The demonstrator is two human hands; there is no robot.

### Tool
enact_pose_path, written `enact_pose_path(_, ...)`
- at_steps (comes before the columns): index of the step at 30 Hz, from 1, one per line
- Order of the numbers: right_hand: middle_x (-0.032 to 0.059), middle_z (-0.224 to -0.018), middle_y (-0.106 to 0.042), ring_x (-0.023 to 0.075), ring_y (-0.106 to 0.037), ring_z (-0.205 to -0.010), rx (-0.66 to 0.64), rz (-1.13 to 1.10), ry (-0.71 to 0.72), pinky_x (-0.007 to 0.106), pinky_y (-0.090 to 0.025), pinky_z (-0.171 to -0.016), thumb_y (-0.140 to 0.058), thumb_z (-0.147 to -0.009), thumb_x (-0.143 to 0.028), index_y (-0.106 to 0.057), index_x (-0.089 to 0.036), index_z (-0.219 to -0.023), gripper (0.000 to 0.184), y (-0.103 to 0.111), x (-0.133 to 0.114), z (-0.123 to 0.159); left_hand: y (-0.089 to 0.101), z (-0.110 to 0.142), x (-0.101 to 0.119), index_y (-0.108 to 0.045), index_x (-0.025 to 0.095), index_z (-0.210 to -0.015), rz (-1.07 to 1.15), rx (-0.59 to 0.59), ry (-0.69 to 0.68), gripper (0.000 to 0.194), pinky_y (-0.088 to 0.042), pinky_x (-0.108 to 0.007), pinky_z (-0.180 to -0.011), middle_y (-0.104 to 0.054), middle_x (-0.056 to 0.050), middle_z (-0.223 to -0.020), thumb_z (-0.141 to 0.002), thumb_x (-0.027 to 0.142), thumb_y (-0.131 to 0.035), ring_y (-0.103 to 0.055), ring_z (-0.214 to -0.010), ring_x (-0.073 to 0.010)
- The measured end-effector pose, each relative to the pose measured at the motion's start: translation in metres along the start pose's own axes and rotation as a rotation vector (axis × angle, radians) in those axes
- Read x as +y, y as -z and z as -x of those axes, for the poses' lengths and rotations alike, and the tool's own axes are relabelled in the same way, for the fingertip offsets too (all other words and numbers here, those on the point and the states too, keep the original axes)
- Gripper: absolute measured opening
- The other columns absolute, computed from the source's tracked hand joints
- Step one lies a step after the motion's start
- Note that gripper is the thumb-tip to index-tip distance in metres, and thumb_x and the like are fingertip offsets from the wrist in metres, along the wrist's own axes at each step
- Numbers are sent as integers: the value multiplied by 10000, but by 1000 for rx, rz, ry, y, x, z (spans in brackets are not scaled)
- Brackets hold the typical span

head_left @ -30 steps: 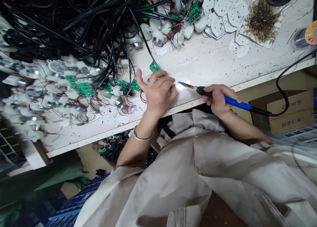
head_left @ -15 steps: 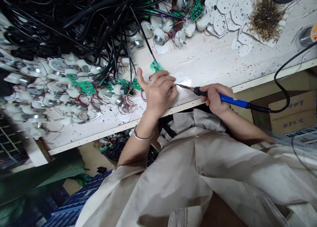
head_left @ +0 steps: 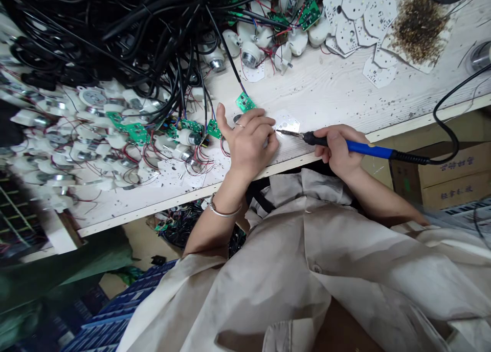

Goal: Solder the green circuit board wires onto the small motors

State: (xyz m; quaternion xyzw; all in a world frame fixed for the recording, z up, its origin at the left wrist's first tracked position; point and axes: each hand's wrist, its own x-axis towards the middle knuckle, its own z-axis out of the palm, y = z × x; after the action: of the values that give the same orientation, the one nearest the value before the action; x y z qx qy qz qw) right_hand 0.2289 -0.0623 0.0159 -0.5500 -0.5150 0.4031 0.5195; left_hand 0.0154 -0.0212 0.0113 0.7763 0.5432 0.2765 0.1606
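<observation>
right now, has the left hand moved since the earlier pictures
No, not noticeably: the left hand keeps its place along the bench, beside the same green circuit board; the whole view has shifted slightly.

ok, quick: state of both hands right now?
Left hand: partly curled near the white board; whether it grips anything cannot be told.
Right hand: closed, holding the soldering iron.

Cardboard box [head_left: 433, 182] at right, below tabletop [head_left: 326, 99] level: Chinese characters on two panels. Lower panel [head_left: 466, 197] seems to start 轻拿, rest too fuzzy. Upper panel [head_left: 441, 169] row looks upside down, can't make it out. White discs [head_left: 379, 15] have tiny marks, way too small to read.
</observation>
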Motion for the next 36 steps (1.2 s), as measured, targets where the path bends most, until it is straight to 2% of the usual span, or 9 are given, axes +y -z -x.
enact_pose_path(4,-61,-517,-641,93,-596,-416,-13,4,7,254,-525,-489,-560,-971,-560,-766,-286,-878,356,-1,0,0,0,0,1,-558,261,-722,6,10,0,167,69,-660,-1292,-766,70,-940,-877,216,-601,-687,-1145,-248)
enact_pose_path(11,-55,-481,-608,99,-502,-346,86,-28,-39,270,-462,-394,-550,-936,-650,-743,-279,-841,429,-2,1,0,2,-1,5,-558,269,-705,5,-23,32,172,40,-691,-1285,-777,56,-955,-864,230,-613,-682,-1162,-273)
enact_pose_path(16,-60,-485,-597,83,-461,-331,54,-29,-62,252,-404,-353,-529,-947,-656,-726,-277,-862,436,-4,-2,-1,2,0,5,-575,282,-725,-5,-10,46,160,20,-679,-1296,-778,57,-951,-878,250,-614,-679,-1167,-266)
enact_pose_path(21,-60,-501,-597,87,-469,-334,71,-76,-49,247,-343,-310,-525,-965,-624,-723,-285,-893,399,-4,1,-1,4,2,3,-619,303,-780,44,-44,79,122,25,-661,-1313,-770,59,-984,-901,288,-611,-670,-1210,-259)
enact_pose_path(26,-67,-511,-601,73,-462,-337,29,-67,-44,232,-350,-320,-518,-980,-597,-725,-284,-908,382,-3,2,-1,5,1,1,-598,283,-751,60,-38,70,141,-23,-680,-1308,-770,56,-983,-889,256,-600,-671,-1218,-256)
enact_pose_path(36,-71,-489,-601,67,-432,-310,-28,-64,-109,234,-331,-313,-539,-932,-678,-732,-270,-868,456,-5,-3,-8,6,-2,0,-597,285,-740,40,-51,34,153,-102,-681,-1293,-769,56,-987,-889,249,-595,-680,-1195,-253)
